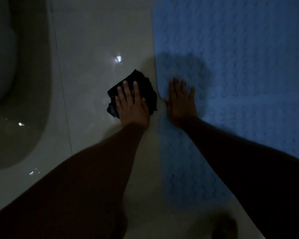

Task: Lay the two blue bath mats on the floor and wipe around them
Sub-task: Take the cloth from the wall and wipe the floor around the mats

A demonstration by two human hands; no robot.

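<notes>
I read left hand (131,103) flat, fingers straight, pressing dark cloth (149,94) onto floor tile (86,49); right hand (180,105) open, flat on blue mat (240,66) edge, 3 o'clock of cloth. Best: pin mat firmly, sweep cloth along edge toward 12 o'clock, keep pressure even

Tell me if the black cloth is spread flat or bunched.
Bunched: the black cloth lies crumpled in folds under the flat left hand.

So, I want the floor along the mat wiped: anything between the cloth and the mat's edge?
Nothing visible. The left hand presses the dark cloth on bare floor right beside the blue mat; the right hand rests flat on the mat, clear of the cloth.
</notes>
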